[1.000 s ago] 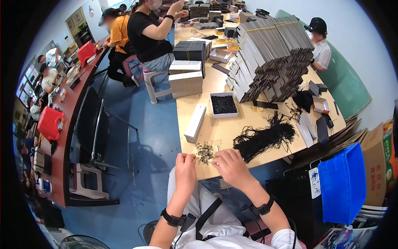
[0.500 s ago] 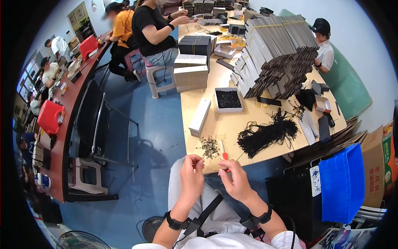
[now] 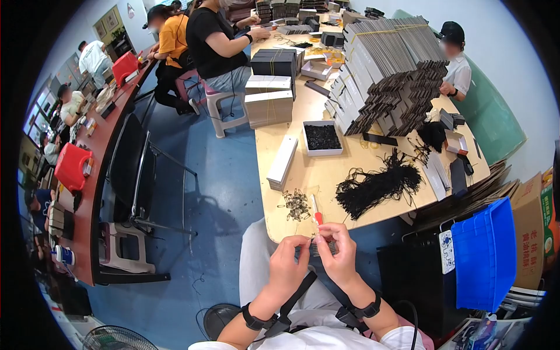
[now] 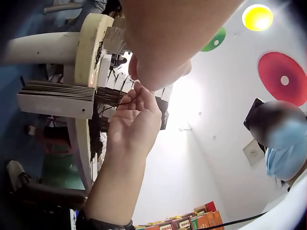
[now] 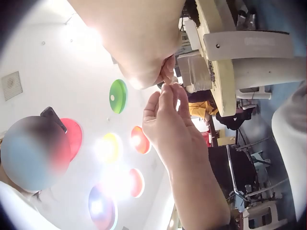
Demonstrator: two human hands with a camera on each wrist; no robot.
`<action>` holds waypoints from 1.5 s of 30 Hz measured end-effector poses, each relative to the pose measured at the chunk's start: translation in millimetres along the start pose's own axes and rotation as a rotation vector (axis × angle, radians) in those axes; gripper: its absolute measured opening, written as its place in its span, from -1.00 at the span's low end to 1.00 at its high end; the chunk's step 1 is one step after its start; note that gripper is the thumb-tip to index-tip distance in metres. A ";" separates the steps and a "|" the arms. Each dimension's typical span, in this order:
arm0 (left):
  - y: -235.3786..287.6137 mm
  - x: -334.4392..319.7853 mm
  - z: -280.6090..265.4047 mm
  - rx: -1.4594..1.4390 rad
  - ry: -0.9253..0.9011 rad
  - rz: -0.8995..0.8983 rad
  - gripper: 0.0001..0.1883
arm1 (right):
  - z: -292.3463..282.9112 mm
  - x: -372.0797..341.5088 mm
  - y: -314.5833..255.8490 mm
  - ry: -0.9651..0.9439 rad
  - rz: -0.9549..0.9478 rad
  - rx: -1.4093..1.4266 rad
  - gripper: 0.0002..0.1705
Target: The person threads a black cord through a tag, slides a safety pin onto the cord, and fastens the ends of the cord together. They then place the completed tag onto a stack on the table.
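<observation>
In the head view my left hand (image 3: 289, 262) and right hand (image 3: 338, 256) meet at the fingertips, just past the table's front edge. Between them they pinch a small, thin dark piece (image 3: 312, 237); it is too small to tell its exact kind. From the left wrist, the right hand (image 4: 134, 120) shows curled fingers, and from the right wrist the left hand (image 5: 165, 115) shows its thumb and fingers pressed together. Beyond the hands lie a loose pile of small bronze safety pins (image 3: 296, 205) and a red-handled tool (image 3: 317, 217). A stack of pale tags (image 4: 57, 100) juts out below.
On the table (image 3: 271, 219) are a bundle of black cords (image 3: 379, 189), a white box of black bits (image 3: 322, 139), a long white stack (image 3: 282, 162) and tall banded card stacks (image 3: 379, 76). A blue bin (image 3: 484, 256) stands right; other people sit around.
Both hands have drawn back from the pin pile toward the body. They were apart half a second ago and now meet at the fingertips, the left hand having moved right.
</observation>
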State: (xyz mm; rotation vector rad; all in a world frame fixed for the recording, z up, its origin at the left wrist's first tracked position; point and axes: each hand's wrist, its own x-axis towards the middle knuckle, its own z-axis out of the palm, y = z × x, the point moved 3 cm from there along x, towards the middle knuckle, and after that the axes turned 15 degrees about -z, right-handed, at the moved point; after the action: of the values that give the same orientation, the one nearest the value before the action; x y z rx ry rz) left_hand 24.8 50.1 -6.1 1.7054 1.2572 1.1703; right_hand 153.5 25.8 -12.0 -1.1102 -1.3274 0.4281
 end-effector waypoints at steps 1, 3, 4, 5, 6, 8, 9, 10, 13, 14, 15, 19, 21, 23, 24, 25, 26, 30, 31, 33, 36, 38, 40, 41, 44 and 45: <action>0.6 -0.7 0.5 0.010 -0.015 0.007 -0.74 | -0.2 -1.0 0.5 -0.006 -0.003 -0.005 -0.74; 0.8 -1.1 0.9 0.022 -0.029 0.014 -0.73 | -1.6 -2.4 0.8 -0.017 0.017 0.001 -0.74; 1.3 -0.9 0.9 0.046 -0.026 0.036 -0.76 | -2.5 -3.1 0.9 -0.028 0.036 0.004 -0.75; 1.7 -0.7 0.8 0.070 -0.022 0.057 -0.78 | -4.4 -3.6 -0.6 -0.029 0.035 0.007 -0.75; 1.4 -0.9 0.7 0.073 -0.020 0.057 -0.78 | -6.8 -5.3 -0.6 0.000 0.108 0.097 -0.76; 0.2 -1.5 1.1 0.063 -0.027 0.037 -0.77 | -11.1 -9.1 1.8 0.035 0.191 0.202 -0.78; -0.1 -1.9 1.0 0.065 -0.025 0.035 -0.77 | -13.3 -9.9 1.4 0.032 0.192 0.205 -0.78; -0.7 -2.4 1.1 0.065 -0.031 0.029 -0.76 | -15.4 -10.3 -0.4 0.025 0.177 0.181 -0.78; 1.0 -3.8 2.1 0.065 -0.043 0.031 -0.75 | -15.6 -11.6 -0.6 0.023 0.153 0.150 -0.76; 2.1 -4.0 2.5 0.064 -0.046 0.039 -0.75 | -15.3 -11.6 -0.1 0.027 0.143 0.146 -0.76; 2.3 -4.3 3.0 0.064 -0.046 0.041 -0.75 | -15.5 -12.2 0.4 0.028 0.142 0.146 -0.76; 1.2 -6.3 3.9 0.060 -0.040 0.042 -0.75 | -15.8 -14.7 2.4 -0.007 0.148 0.083 -0.74; 0.2 -7.5 4.7 0.058 -0.040 0.048 -0.75 | -16.3 -14.9 2.8 -0.011 0.148 0.072 -0.74; -0.3 -8.7 5.1 0.064 -0.027 0.058 -0.75 | -16.3 -14.4 2.9 -0.029 0.150 0.068 -0.74; -0.6 -9.1 5.3 0.064 -0.028 0.058 -0.75 | -16.6 -14.4 2.9 -0.027 0.150 0.068 -0.74; -0.6 -9.6 5.5 0.059 -0.032 0.069 -0.75 | -16.5 -14.6 3.0 -0.038 0.157 0.074 -0.74; -0.6 -9.9 5.6 0.053 -0.036 0.079 -0.74 | -16.4 -14.6 3.1 -0.049 0.163 0.079 -0.75; -0.7 -10.9 5.7 0.070 -0.056 0.125 -0.75 | -17.2 -14.5 5.0 -0.042 0.241 0.164 -0.80; -1.0 -11.2 5.5 0.056 -0.069 0.150 -0.75 | -17.9 -15.7 7.4 -0.051 0.266 0.223 -0.82; -2.7 -12.7 5.9 0.042 -0.082 0.173 -0.76 | -20.7 -16.5 9.7 -0.061 0.292 0.282 -0.85; -3.2 -15.1 7.3 -0.015 -0.092 0.078 -0.75 | -22.4 -18.9 13.2 -0.070 0.385 0.393 -0.89; 2.1 -12.9 6.5 -0.144 -0.115 -0.168 -0.80 | -22.8 -22.0 14.7 -0.064 0.352 0.416 -0.90; -3.2 -11.6 8.1 -0.168 -0.142 -0.180 -0.83 | -22.1 -23.5 14.4 -0.066 0.347 0.398 -0.90; -5.3 -11.0 9.3 -0.194 -0.170 -0.190 -0.87 | -22.1 -23.7 13.9 -0.068 0.340 0.379 -0.90; -7.6 -12.5 11.0 -0.247 -0.170 -0.234 -0.93 | -23.5 -24.1 13.5 -0.098 0.343 0.390 -0.88; -7.6 -12.0 10.7 -0.249 -0.174 -0.233 -0.93 | -24.5 -25.1 13.6 -0.094 0.343 0.387 -0.88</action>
State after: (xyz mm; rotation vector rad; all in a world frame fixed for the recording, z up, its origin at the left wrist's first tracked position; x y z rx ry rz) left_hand 31.0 40.4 -19.7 1.4048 1.1188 0.9731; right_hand 173.7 2.4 -33.5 -0.9969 -1.0736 0.9581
